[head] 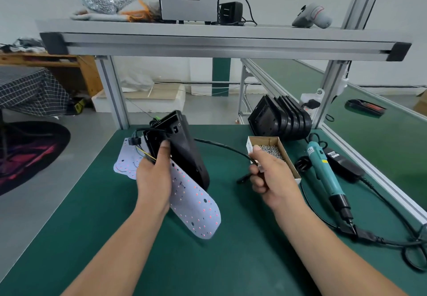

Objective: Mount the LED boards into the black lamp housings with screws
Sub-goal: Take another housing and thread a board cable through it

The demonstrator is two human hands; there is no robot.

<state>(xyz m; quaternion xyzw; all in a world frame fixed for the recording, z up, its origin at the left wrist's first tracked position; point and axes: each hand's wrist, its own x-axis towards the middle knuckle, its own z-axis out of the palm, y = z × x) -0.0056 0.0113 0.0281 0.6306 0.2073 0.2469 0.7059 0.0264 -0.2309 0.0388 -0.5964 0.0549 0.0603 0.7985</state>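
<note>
1. Two bare hands work over a table (231, 249) covered with a smooth dark green mat.
2. The left hand (153, 175) grips one matte black plastic housing (184, 152) and one LED board (196, 207) together. Its fingers curl round them, thumb on the housing's inner face.
3. The housing is long with a rounded end, tilted and lifted above the table's left centre.
4. The board is a thin, pale, flat sheet with a rounded tip. It is dotted with small red LEDs and dark holes and hangs below the housing.
5. The right hand (270, 175) is curled round a black cable (221, 145) that runs to the housing.
6. More pale boards (126, 157) lie flat behind the left hand; their number is unclear.
7. One open cardboard box (272, 151) holds many small silvery screws.
8. At least five black housings (282, 120) stand nested behind the box.
9. One teal screwdriver (323, 170) lies right of the box.
</note>
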